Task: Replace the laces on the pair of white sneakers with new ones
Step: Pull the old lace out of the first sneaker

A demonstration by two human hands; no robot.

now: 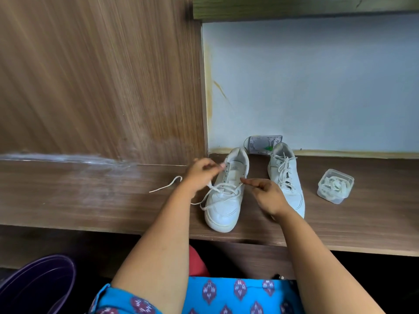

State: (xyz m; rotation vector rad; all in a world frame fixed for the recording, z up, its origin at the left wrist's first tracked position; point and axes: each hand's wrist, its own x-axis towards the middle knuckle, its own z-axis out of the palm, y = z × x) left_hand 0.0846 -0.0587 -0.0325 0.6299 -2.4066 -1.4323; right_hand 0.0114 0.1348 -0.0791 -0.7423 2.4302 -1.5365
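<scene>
Two white sneakers stand on a wooden shelf (90,200), toes toward me. The left sneaker (224,209) has its lace (223,189) threaded only through the lower eyelets, with loose ends trailing left across the wood. My left hand (199,175) pinches a strand of that lace beside the shoe's upper eyelets. My right hand (267,196) touches the sneaker's right eyelet edge with thumb and finger pinched; whether it holds lace I cannot tell. The right sneaker (283,175) is fully laced. A clear plastic box of coiled white laces (335,185) stands to its right.
A small packet (264,143) leans on the pale wall behind the shoes. A tall wooden panel (102,87) rises at the left. A purple tub (38,288) sits low at the left by my lap.
</scene>
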